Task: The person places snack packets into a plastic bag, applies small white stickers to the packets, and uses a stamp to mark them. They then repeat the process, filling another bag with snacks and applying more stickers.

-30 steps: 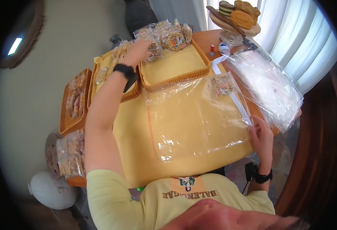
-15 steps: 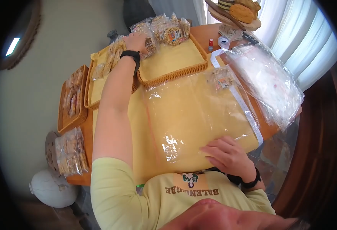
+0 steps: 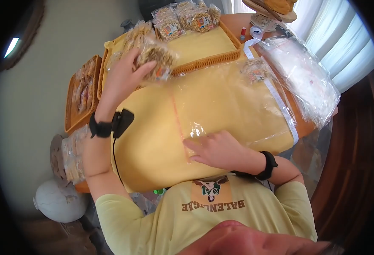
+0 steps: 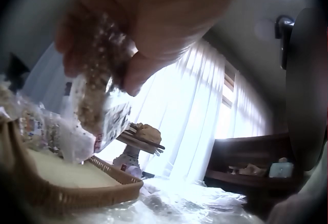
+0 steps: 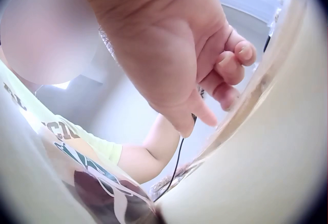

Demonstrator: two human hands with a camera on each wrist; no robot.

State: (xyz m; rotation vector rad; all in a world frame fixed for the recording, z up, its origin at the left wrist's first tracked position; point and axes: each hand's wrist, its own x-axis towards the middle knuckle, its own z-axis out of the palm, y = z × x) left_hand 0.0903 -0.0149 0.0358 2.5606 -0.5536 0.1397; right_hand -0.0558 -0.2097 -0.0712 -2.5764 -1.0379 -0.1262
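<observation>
My left hand grips a clear-wrapped snack packet, brown and grainy with a printed label, in front of the yellow-lined wicker baskets. In the left wrist view, fingers and thumb close around that packet. A large clear plastic bag with a red line along its left edge lies flat on the yellow cloth. Over its near left corner, my right hand reaches with loose fingers right at the red line. Another snack packet lies at the bag's far right corner.
More packets stand in the right basket. A narrow basket sits at far left. White tape runs along the bag's right side from a roll. A pile of clear bags lies at the right.
My left hand has come back from the baskets toward me, bringing a snack packet. My right hand has moved left from the bag's right edge to its red-lined edge.
</observation>
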